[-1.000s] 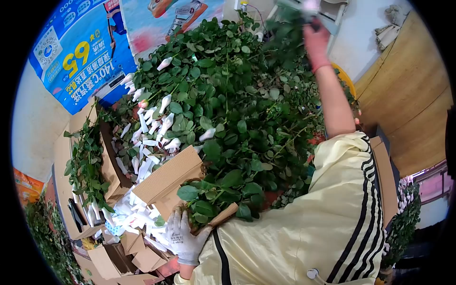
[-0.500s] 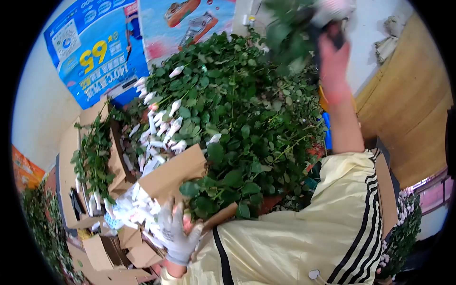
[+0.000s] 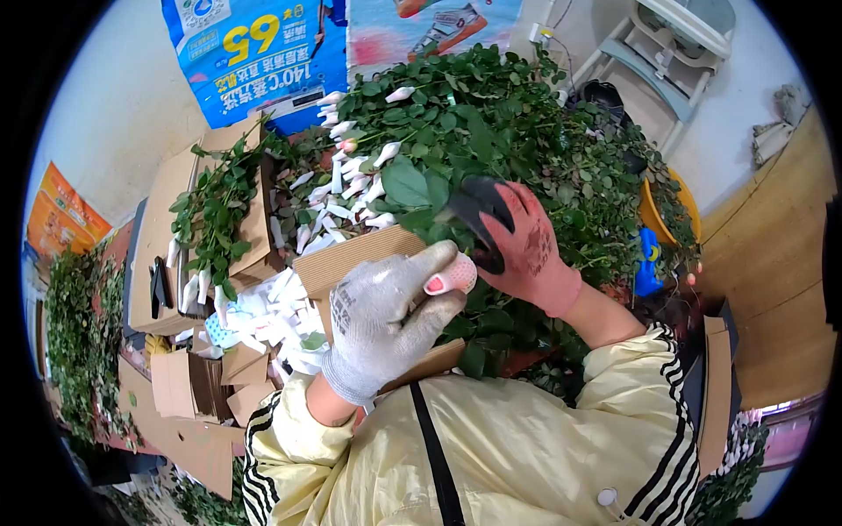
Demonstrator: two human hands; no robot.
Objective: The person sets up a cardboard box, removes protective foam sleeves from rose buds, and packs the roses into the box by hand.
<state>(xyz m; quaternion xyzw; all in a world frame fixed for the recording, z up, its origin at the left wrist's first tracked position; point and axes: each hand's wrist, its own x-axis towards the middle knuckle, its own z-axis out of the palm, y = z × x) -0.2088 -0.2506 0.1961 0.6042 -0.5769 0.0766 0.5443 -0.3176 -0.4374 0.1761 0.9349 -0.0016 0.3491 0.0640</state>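
Observation:
My left hand (image 3: 386, 307), in a grey-white glove, has its thumb and fingers closed round a rose bud (image 3: 453, 276) in white netting, its pink tip showing. Right beside it, my right hand (image 3: 517, 245), in a red and black glove, is bent over the leafy stem (image 3: 417, 188) above the bud. Its fingers are curled, and the stem part under them is hidden. Beyond both hands spreads a large heap of green rose stems (image 3: 517, 114), with several white-sleeved buds (image 3: 386, 154) at its left edge.
A cardboard box (image 3: 351, 263) stands by my left hand, next to a pile of white sleeves (image 3: 272, 320). Farther left, stems (image 3: 219, 206) lie on another carton (image 3: 162, 228). To the right are a yellow basin (image 3: 651, 215), a blue tool (image 3: 647, 273) and a high chair (image 3: 653, 61).
My right hand has come down from the upper right to the middle. My left hand has left the box's edge and risen to meet it, now holding the bud. The view has shifted.

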